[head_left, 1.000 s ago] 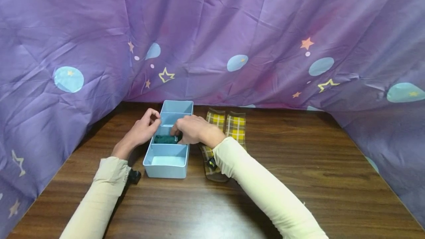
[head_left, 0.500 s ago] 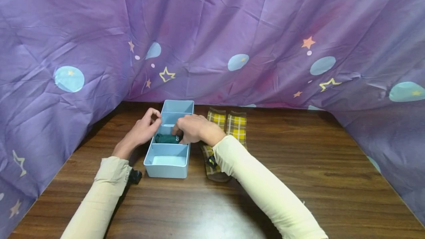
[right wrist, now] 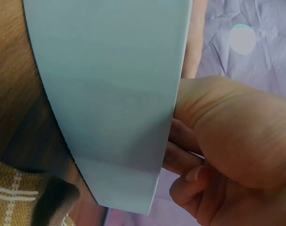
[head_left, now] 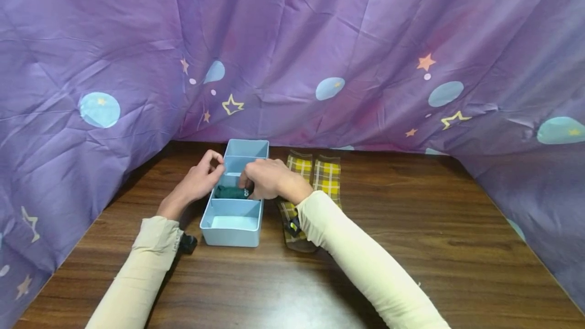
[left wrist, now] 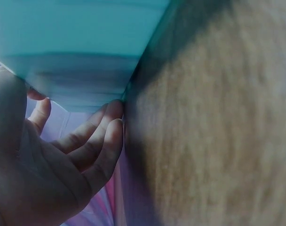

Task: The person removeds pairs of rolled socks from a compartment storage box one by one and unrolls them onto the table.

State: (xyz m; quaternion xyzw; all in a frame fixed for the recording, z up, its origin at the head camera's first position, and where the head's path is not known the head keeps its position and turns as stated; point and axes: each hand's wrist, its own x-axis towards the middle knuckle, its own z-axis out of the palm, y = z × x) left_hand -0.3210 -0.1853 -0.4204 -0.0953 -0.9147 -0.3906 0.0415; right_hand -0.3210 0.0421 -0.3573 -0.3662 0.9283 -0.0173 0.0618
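Note:
A long light-blue box (head_left: 230, 237) with divided compartments stands on the table, its short end facing me. In its second compartment from the front lies a rolled dark green sock (head_left: 226, 192) with white lettering. My right hand (head_left: 269, 179) reaches over the right wall and grips the sock's right end; the box wall hides the fingertips in the right wrist view. My left hand (head_left: 201, 176) holds the box at its left rim, thumb and index finger at the top edge. In the left wrist view the other fingers (left wrist: 103, 155) rest against the outer wall.
A pair of yellow-and-brown plaid socks (head_left: 327, 176) lies flat to the right of the box, partly under my right forearm. A purple patterned curtain (head_left: 292, 65) hangs behind the wooden table (head_left: 411, 217). Small black wrist cameras sit at both cuffs.
The view shifts slightly. Both hands stay almost in place, the right one still at the green sock and the left at the box rim.

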